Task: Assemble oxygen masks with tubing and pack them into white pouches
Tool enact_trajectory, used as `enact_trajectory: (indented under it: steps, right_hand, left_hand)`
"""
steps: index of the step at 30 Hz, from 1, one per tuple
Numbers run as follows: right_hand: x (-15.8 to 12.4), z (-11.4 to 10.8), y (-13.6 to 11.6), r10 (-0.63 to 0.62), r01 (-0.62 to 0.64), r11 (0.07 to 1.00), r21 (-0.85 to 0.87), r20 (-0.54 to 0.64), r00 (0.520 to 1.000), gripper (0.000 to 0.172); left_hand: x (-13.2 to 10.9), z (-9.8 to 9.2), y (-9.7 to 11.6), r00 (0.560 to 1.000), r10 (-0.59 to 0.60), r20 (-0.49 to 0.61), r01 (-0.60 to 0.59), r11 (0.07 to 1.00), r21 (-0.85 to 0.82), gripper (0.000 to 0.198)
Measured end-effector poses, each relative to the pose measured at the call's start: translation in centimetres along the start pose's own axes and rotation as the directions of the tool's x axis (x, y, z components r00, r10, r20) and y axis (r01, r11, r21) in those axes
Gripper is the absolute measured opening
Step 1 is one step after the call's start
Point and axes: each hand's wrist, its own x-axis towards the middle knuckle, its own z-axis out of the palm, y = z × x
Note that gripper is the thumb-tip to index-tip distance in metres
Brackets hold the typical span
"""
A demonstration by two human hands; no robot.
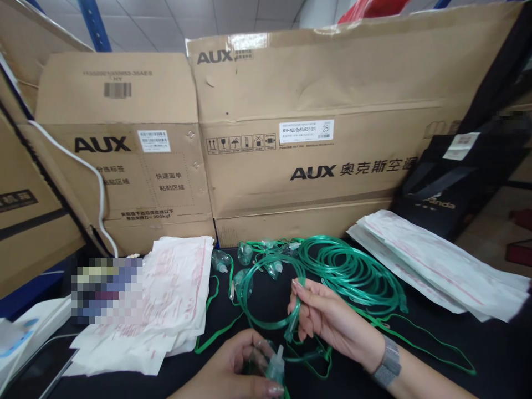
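Observation:
In my left hand [239,363], low in the middle of the head view, is a clear green oxygen mask [276,366] with a pale connector spout pointing up. My right hand [318,305] pinches a coil of green tubing [245,299], holding it as a loop above the dark table. A tube end with a connector hangs below the right fingers. Behind the held coil lie several more masks [245,253] with green elastic straps. A larger pile of coiled tubing [353,271] rests just beyond my right hand.
Stacked white printed pouches [178,299] lie at left, and more pouches [436,266] at right. AUX cardboard boxes [303,194] wall off the back. A black bag [440,183] leans at the right. A white cable [102,194] hangs at left. Loose green straps [440,335] trail across the table.

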Motion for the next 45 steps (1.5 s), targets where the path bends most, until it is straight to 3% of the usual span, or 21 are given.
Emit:
enact_trajectory:
  steps: [12, 19, 25, 34, 40, 45]
  right_hand:
    - [-0.5, 1.3, 0.3, -0.049, 0.049, 0.996, -0.07, -0.002, 0.999, 0.026]
    - [-0.5, 1.4, 0.4, -0.115, 0.113, 0.983, -0.145, -0.005, 0.993, 0.025]
    - [-0.6, 1.7, 0.6, -0.097, 0.099, 0.983, -0.152, 0.018, 0.995, 0.027]
    - [-0.3, 2.0, 1.6, -0.118, 0.117, 0.989, -0.09, -0.004, 0.993, 0.028]
    - [-0.4, 2.2, 1.9, -0.073, 0.071, 0.996, -0.05, -0.021, 0.997, 0.028]
    - [-0.6, 2.4, 2.1, -0.056, 0.056, 0.998, -0.021, -0.01, 0.998, 0.028]
  left_hand:
    - [0.6, 0.0, -0.6, 0.992, 0.124, 0.038, -0.124, 0.992, 0.004, 0.04]
    - [0.4, -0.1, -0.6, 0.99, 0.135, 0.044, -0.135, 0.991, -0.011, 0.04]
    - [0.5, -0.1, -0.6, 0.991, 0.123, 0.055, -0.12, 0.992, -0.043, 0.038]
    - [1.1, -0.2, -1.5, 0.978, 0.198, 0.057, -0.199, 0.98, 0.005, 0.034]
    - [0.8, 0.2, -0.8, 0.976, 0.212, 0.044, -0.212, 0.977, 0.002, 0.031]
    - [1.1, -0.1, -1.7, 0.968, 0.248, 0.033, -0.247, 0.969, -0.024, 0.032]
